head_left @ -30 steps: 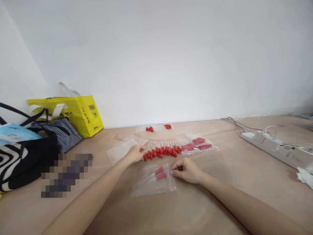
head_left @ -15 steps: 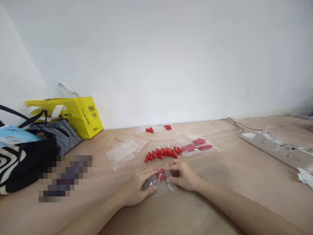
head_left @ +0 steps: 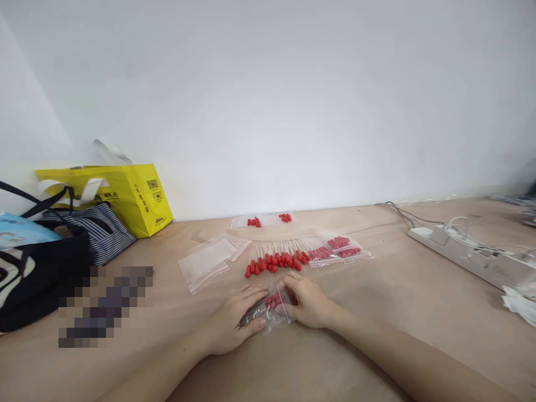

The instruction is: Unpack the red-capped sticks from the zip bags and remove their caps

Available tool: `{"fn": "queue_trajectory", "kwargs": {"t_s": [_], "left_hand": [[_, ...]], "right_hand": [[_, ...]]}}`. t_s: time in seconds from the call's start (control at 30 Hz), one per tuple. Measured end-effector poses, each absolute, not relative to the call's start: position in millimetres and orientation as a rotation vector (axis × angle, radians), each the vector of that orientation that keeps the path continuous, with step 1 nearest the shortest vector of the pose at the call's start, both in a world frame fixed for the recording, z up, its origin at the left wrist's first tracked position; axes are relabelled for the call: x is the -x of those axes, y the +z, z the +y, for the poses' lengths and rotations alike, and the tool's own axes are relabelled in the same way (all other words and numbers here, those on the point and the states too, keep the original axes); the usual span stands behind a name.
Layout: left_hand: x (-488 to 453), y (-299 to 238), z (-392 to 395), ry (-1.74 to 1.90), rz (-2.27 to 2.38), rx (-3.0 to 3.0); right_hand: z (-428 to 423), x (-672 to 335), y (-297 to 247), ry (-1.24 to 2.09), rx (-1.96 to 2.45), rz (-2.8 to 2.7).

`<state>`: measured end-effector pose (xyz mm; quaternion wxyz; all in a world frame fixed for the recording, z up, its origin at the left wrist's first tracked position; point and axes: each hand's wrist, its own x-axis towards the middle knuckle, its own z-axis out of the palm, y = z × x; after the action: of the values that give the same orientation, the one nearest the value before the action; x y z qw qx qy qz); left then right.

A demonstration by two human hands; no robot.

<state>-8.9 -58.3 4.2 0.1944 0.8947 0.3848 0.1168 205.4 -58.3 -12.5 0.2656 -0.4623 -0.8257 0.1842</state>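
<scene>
Between my hands is a clear zip bag (head_left: 273, 319) with several small red-headed sticks (head_left: 273, 301) inside. My left hand (head_left: 232, 319) curves around the bag's left side, thumb on its near edge. My right hand (head_left: 307, 301) grips the right side, its thumb bent over the plastic. Just beyond them lies a row of loose thin pale sticks with red bulb-like heads (head_left: 274, 260), heads toward me. Flat zip bags (head_left: 205, 263) lie left of the row. To its right, filled zip bags (head_left: 341, 248) overlap.
Farther back, near the wall, lie more bags with red-headed sticks (head_left: 254, 222). A yellow carrier bag (head_left: 153, 204), a striped pouch (head_left: 111, 234) and a black bag (head_left: 46, 285) stand left. At right are a white power strip (head_left: 460, 254) with cables and a crumpled tissue (head_left: 519, 304).
My right hand has shifted its grip, with its thumb now lying over the bag's right part. The bag has tilted slightly in my hands. The whole view has shifted a little.
</scene>
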Motion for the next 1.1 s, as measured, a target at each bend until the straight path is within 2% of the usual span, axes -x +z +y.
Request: {"fn": "queue_trajectory", "kwargs": {"t_s": [0.13, 0.43, 0.87, 1.1], "left_hand": [[7.6, 7.2, -59.4, 0.289, 1.082, -2.532], [10.9, 3.0, -57.6, 0.304, 1.052, -2.519], [11.0, 6.1, -57.9, 0.303, 1.056, -2.474], [14.5, 5.3, -58.2, 0.383, 1.035, -2.440]], "right_hand": [[-56.6, -205.6, -14.0, 0.655, 1.196, -2.182], [-56.5, -203.7, -7.5, 0.705, 1.164, -2.207], [-34.7, -270.9, 4.4, 1.412, 1.094, -1.831], [-12.9, -330.9, 11.9, 1.359, 1.083, -1.278]]}}
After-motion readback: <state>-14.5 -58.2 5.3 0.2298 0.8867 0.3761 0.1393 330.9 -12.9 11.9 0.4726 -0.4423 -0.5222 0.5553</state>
